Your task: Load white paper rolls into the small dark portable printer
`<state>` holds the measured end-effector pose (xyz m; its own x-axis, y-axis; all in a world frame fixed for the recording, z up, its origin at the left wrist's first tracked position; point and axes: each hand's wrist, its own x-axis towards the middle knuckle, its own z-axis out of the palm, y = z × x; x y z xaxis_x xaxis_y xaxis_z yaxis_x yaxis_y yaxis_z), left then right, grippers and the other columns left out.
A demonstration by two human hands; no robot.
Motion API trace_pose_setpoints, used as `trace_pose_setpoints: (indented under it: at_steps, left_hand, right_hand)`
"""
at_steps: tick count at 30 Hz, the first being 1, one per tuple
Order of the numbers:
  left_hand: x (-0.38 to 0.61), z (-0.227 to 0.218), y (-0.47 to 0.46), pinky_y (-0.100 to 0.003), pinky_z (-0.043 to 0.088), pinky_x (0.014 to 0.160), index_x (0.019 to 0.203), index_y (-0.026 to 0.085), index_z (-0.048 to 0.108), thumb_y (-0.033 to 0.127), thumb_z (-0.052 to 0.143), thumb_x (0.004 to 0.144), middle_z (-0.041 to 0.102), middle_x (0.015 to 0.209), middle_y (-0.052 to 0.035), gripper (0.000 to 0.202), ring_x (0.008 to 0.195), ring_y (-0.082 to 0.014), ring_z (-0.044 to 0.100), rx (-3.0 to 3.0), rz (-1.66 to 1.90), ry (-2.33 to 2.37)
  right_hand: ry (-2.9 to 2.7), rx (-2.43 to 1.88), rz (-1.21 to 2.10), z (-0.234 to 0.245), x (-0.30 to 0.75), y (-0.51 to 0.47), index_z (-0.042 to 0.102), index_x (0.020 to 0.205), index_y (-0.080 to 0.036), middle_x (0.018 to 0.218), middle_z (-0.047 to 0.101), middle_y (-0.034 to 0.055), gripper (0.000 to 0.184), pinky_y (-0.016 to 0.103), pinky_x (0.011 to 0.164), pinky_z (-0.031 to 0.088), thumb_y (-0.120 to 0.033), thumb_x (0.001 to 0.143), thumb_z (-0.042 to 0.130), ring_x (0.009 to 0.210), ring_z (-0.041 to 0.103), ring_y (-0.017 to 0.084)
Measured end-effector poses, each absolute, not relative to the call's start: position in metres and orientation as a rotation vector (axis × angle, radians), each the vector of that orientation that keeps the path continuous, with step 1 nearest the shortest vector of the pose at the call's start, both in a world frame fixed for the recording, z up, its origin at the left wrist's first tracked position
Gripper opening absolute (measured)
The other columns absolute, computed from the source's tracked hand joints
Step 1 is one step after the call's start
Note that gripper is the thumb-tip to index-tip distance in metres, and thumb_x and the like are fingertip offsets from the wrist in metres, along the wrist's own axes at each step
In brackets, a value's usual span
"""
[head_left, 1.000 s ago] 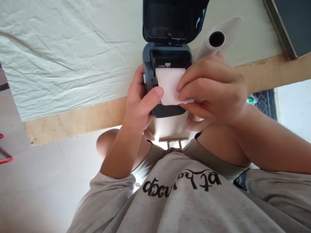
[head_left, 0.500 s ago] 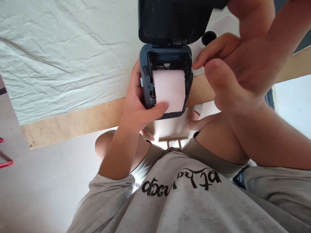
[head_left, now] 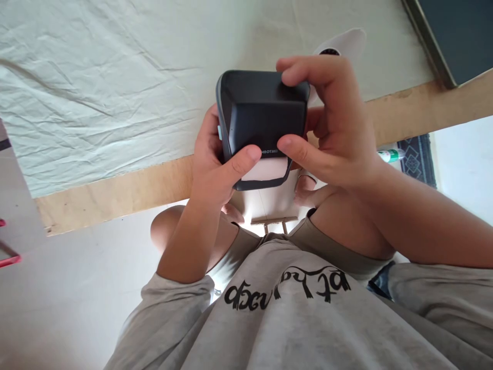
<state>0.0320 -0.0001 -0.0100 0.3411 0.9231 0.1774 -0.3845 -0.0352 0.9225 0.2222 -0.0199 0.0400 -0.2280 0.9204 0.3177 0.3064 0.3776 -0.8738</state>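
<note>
A small dark grey label printer (head_left: 258,121) rests at the table's near edge with its lid down. A strip of white paper (head_left: 265,169) sticks out of its front slot. My left hand (head_left: 215,164) grips the printer's left side, thumb across the front near the paper. My right hand (head_left: 331,123) wraps the right side, fingers over the lid's top and thumb on its front. Behind my right hand lies a white paper roll (head_left: 342,43), mostly hidden.
A wrinkled white cloth (head_left: 115,77) covers the table, with a bare wooden edge (head_left: 115,190) toward me. A dark framed panel (head_left: 450,36) stands at the far right. On the floor at the right lie a green bottle (head_left: 389,155) and a patterned mat (head_left: 418,156).
The printer's lid was open with the paper roll showing; my right hand swung the lid down and it is now closed over the paper. My left hand stayed on the printer.
</note>
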Motion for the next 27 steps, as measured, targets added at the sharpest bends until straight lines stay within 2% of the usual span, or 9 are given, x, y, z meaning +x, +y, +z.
trace_pose_setpoints:
  at_steps: [4, 7, 11, 15, 19, 21, 24, 27]
  left_hand:
    - [0.033, 0.002, -0.005, -0.026, 0.047, 0.055, 0.108, 0.028, 0.063, 0.041, 0.079, 0.072, 0.058, 0.086, -0.0006, 0.042, 0.067, -0.0136, 0.059, 1.114, 1.17, 0.676]
    - [0.035, 0.015, -0.007, -0.029, 0.049, 0.063, 0.103, 0.03, 0.064, 0.043, 0.081, 0.07, 0.059, 0.089, -0.0012, 0.04, 0.075, -0.0166, 0.061, 1.067, 1.123, 0.763]
    - [0.036, 0.026, -0.009, -0.032, 0.052, 0.074, 0.1, 0.03, 0.065, 0.045, 0.083, 0.069, 0.061, 0.094, -0.002, 0.039, 0.086, -0.0202, 0.063, 1.026, 1.074, 0.83]
    - [0.034, 0.023, -0.009, -0.033, 0.051, 0.07, 0.102, 0.029, 0.064, 0.043, 0.082, 0.071, 0.06, 0.094, -0.0018, 0.038, 0.082, -0.0201, 0.064, 1.0, 1.048, 0.812]
    - [0.033, 0.018, -0.007, -0.034, 0.049, 0.068, 0.108, 0.03, 0.062, 0.049, 0.079, 0.072, 0.062, 0.092, -0.0019, 0.044, 0.085, -0.0228, 0.066, 1.032, 1.059, 0.754]
    - [0.034, 0.018, -0.006, -0.036, 0.051, 0.073, 0.108, 0.027, 0.062, 0.05, 0.077, 0.075, 0.064, 0.096, -0.003, 0.043, 0.093, -0.0252, 0.066, 1.001, 1.073, 0.753]
    - [0.037, 0.018, -0.004, -0.041, 0.052, 0.088, 0.104, 0.023, 0.066, 0.06, 0.062, 0.084, 0.068, 0.101, -0.0051, 0.041, 0.11, -0.0293, 0.063, 0.934, 1.127, 0.687]
    - [0.038, 0.015, -0.002, -0.044, 0.051, 0.093, 0.106, 0.023, 0.068, 0.065, 0.044, 0.092, 0.072, 0.105, -0.0054, 0.05, 0.113, -0.0289, 0.062, 0.913, 1.15, 0.659]
  right_hand:
    - [-1.608, -1.047, 1.101, 0.031, 0.219, -0.019, 0.035, 0.135, -0.029, 0.142, 0.042, 0.0044, 0.066, 0.018, 0.055, 0.049, -0.047, 0.082, 0.069, 0.113, 0.058, 0.015]
    - [-1.556, -0.971, 1.274, 0.026, 0.218, -0.015, 0.025, 0.14, -0.029, 0.127, 0.052, 0.0049, 0.076, 0.019, 0.056, 0.048, -0.049, 0.082, 0.069, 0.094, 0.06, 0.011]
    - [-1.494, -0.936, 1.363, 0.026, 0.218, -0.012, 0.024, 0.138, -0.026, 0.109, 0.055, 0.0033, 0.084, 0.02, 0.056, 0.048, -0.048, 0.076, 0.076, 0.09, 0.058, 0.011]
    - [-1.507, -0.951, 1.34, 0.027, 0.216, -0.012, 0.023, 0.138, -0.026, 0.105, 0.054, 0.0031, 0.083, 0.019, 0.054, 0.045, -0.046, 0.077, 0.075, 0.089, 0.057, 0.011]
    - [-1.549, -0.972, 1.255, 0.026, 0.213, -0.013, 0.024, 0.138, -0.025, 0.122, 0.051, 0.0065, 0.08, 0.018, 0.054, 0.045, -0.045, 0.078, 0.073, 0.094, 0.058, 0.011]
    - [-1.56, -1.012, 1.209, 0.026, 0.213, -0.014, 0.025, 0.139, -0.025, 0.126, 0.049, 0.0063, 0.08, 0.018, 0.054, 0.046, -0.044, 0.078, 0.074, 0.094, 0.058, 0.011]
    - [-1.548, -1.035, 1.239, 0.025, 0.214, -0.014, 0.024, 0.14, -0.026, 0.114, 0.054, 0.0038, 0.078, 0.017, 0.051, 0.045, -0.045, 0.08, 0.071, 0.089, 0.059, 0.01]
    - [-1.522, -0.997, 1.339, 0.024, 0.217, -0.013, 0.021, 0.142, -0.027, 0.098, 0.055, 0.0009, 0.078, 0.016, 0.046, 0.041, -0.046, 0.083, 0.068, 0.085, 0.059, 0.011]
